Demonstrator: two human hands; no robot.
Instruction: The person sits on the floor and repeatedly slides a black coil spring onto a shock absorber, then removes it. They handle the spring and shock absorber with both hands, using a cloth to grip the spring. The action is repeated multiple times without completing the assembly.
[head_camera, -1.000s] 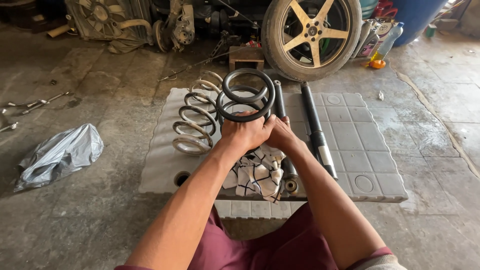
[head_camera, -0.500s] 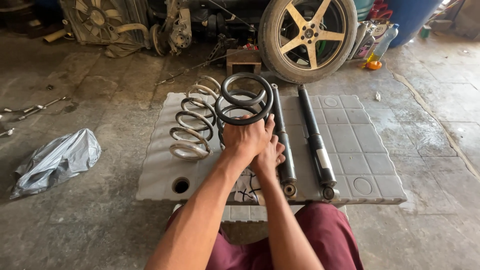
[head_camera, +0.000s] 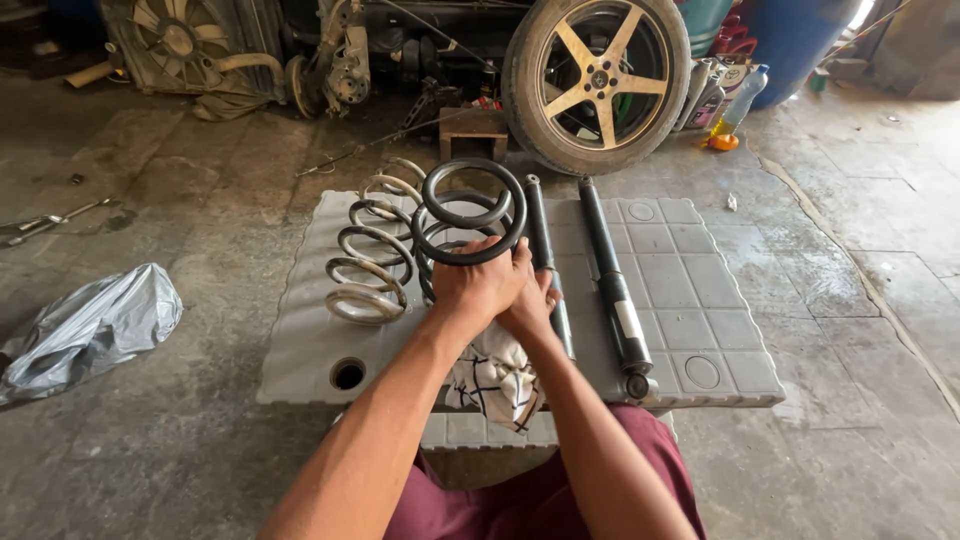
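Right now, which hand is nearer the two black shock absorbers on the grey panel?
Right. The right hand lies against the nearer of the shock absorbers, by its shaft. The left hand grips the black coil spring, one hand farther from them.

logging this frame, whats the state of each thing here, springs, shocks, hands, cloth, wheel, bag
dark coil spring: tilted up, gripped
left hand: closed on dark coil spring
right hand: against it, grip unclear
pale coil spring: lying on its side
two shock absorbers: lying flat
checked cloth: crumpled
wheel: upright
plastic bag: crumpled
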